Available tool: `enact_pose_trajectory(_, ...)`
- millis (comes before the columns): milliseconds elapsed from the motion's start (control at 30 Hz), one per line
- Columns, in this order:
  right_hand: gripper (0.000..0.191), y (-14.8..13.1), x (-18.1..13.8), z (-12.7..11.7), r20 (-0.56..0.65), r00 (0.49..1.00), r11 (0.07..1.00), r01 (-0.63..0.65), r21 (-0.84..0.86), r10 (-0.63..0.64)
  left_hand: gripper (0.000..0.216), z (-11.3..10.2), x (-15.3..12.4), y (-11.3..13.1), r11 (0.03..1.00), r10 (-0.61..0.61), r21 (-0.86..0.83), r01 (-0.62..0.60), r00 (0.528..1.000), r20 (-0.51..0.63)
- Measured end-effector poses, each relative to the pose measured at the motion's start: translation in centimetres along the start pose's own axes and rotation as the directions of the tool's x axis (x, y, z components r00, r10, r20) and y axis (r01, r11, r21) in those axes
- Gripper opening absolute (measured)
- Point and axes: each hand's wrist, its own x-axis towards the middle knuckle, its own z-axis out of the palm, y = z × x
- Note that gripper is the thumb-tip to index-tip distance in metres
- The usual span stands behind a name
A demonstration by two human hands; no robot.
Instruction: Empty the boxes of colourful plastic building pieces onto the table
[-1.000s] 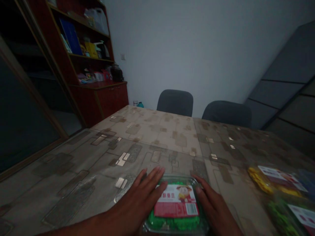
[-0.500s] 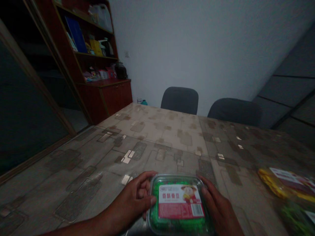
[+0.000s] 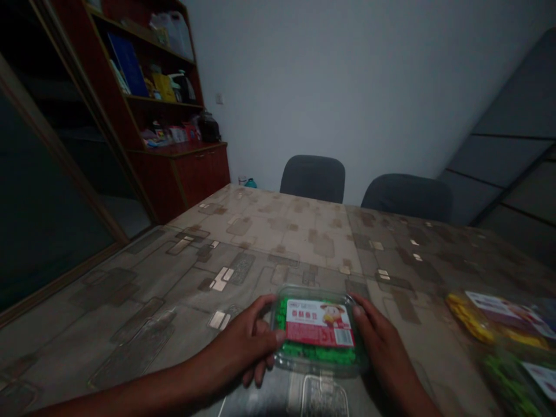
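A clear plastic snack box (image 3: 321, 354) with green contents and a white and red label is held between my two hands, low over the near part of the table. My left hand (image 3: 249, 344) grips its left side, with the thumb on the lid's edge and the fingers curled beside and below. On the opposite side, my right hand (image 3: 382, 341) holds the right edge, thumb toward the top and fingers mostly hidden behind the box. Whether the box's underside touches the table I cannot tell.
At the right lie a box with yellow contents (image 3: 471, 321) and another with green contents (image 3: 508, 385). A patterned cloth covers the table (image 3: 260, 260). Two grey chairs (image 3: 313, 176) stand behind it. A wooden cabinet (image 3: 195, 174) with loaded shelves is at the back left.
The green snack box has moved away from me and tipped flatter, with both hands still on it. The view has shifted slightly, bringing the boxes at the right further into sight.
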Motion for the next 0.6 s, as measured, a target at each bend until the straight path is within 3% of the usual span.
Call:
enact_pose_trajectory(333, 0.073, 0.89, -0.19, -0.14, 0.017, 1.000, 0.976, 0.029, -0.216, -0.026, 0.096, 0.59, 0.45, -0.72, 0.979, 0.004, -0.203, -0.016, 0.998, -0.058)
enact_pose_trajectory(600, 0.070, 0.83, -0.23, -0.28, 0.008, 1.000, 0.995, 0.023, -0.101, -0.022, 0.091, 0.86, 0.07, -0.15, 0.985, 0.020, -0.168, -0.026, 0.999, -0.036)
